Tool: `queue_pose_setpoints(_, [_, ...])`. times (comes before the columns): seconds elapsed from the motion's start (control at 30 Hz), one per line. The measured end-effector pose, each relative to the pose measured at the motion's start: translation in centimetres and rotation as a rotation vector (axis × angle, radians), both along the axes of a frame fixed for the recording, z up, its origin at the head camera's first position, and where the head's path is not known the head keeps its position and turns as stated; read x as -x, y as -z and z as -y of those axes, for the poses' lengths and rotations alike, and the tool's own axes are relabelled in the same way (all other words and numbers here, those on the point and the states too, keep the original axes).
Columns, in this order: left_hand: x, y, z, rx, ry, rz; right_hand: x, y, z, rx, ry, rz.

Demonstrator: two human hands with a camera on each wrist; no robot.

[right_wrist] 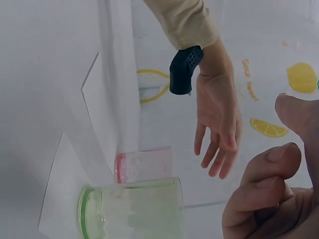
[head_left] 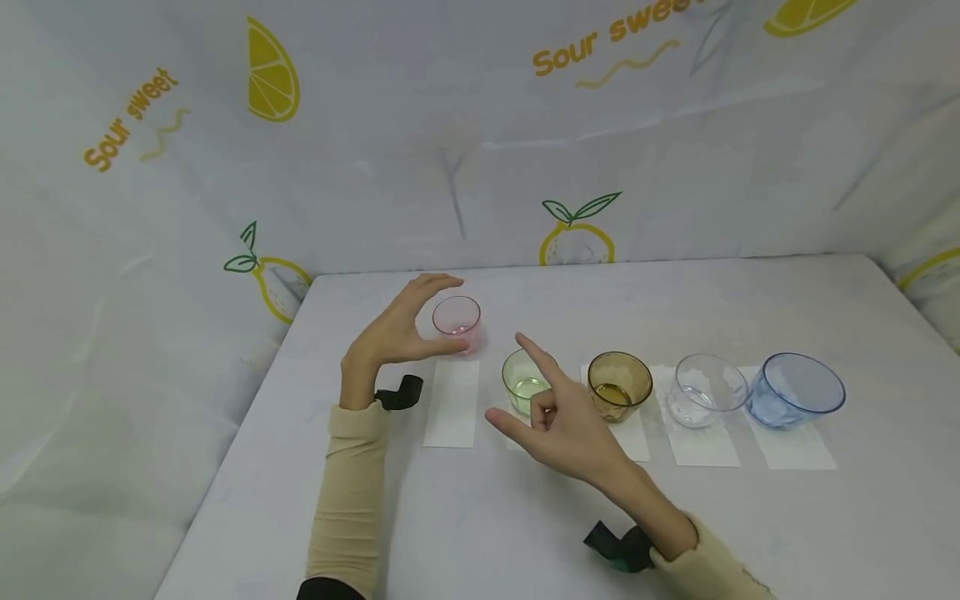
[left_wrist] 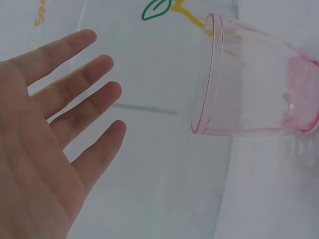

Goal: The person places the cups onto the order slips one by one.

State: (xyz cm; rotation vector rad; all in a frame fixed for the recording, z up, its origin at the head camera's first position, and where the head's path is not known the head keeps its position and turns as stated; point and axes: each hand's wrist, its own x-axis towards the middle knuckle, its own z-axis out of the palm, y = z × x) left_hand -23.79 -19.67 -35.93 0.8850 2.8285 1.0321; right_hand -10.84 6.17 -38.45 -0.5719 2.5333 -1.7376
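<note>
My left hand (head_left: 401, 329) is beside a small pink glass (head_left: 459, 320), with thumb and fingers spread apart around its left side in the head view. The left wrist view has a gap between the fingers and the glass rim. My right hand (head_left: 573, 429) hovers by a pale green glass (head_left: 517, 385) and partly covers it. Its thumb and index finger point out wide apart, while the other fingers are bent in, holding nothing. In the right wrist view, the green glass (right_wrist: 139, 211) stands in front of the pink glass (right_wrist: 147, 165).
Right of the green glass stand an amber glass (head_left: 620, 390), a colourless glass (head_left: 705, 396) and a blue glass (head_left: 795, 396), each by a white paper strip. Another strip (head_left: 452, 408) lies in front of the pink glass. A lemon-printed cloth (head_left: 420, 183) hangs behind the white table.
</note>
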Motion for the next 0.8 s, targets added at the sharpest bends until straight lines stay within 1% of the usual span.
queue_pose_setpoints(0.17, [0.8,0.6,0.5,-0.033,0.012,-0.005,0.4,0.4,1.5,-0.006,-0.011,-0.004])
queue_pose_setpoints(0.33, [1.4,1.3,0.5,-0.05,0.012,-0.004,0.7,1.3,3.1,0.0,-0.029,0.034])
queue_pose_setpoints(0.47, [1.7,2.0,0.5,-0.044,0.002,0.01,0.8,2.3,4.3,0.003,-0.057,0.041])
queue_pose_setpoints(0.63, [2.0,2.8,0.7,-0.044,-0.014,0.029,1.1,3.7,5.6,-0.018,-0.072,0.057])
queue_pose_setpoints(0.8, [2.3,3.5,0.9,-0.062,-0.026,0.044,1.4,5.1,6.7,-0.022,-0.103,0.045])
